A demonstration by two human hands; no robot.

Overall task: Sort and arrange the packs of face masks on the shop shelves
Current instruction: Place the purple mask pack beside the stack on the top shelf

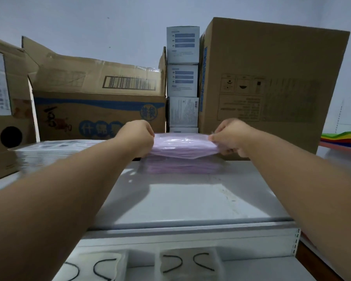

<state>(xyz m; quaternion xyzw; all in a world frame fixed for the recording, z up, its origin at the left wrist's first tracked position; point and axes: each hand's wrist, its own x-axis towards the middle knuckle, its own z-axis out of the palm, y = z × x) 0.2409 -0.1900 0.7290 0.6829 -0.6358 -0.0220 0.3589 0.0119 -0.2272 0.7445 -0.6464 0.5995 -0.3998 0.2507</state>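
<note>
A clear pack of pale purple face masks (182, 146) lies on top of a low stack of similar purple packs (182, 168) at the back of the white top shelf (190, 197). My left hand (139, 136) grips the top pack's left end. At its right end my right hand (230, 136) pinches the wrapper. Both arms reach forward over the shelf. A pile of white mask packs (53, 150) sits to the left of the purple stack.
Cardboard boxes stand behind: a large one (272, 82) at right, an open one with blue print (97, 110) at left. Between them rise stacked white mask boxes (182, 78). Packs with black ear loops (142, 266) lie on the lower shelf. Coloured paper sheets (342, 138) lie far right.
</note>
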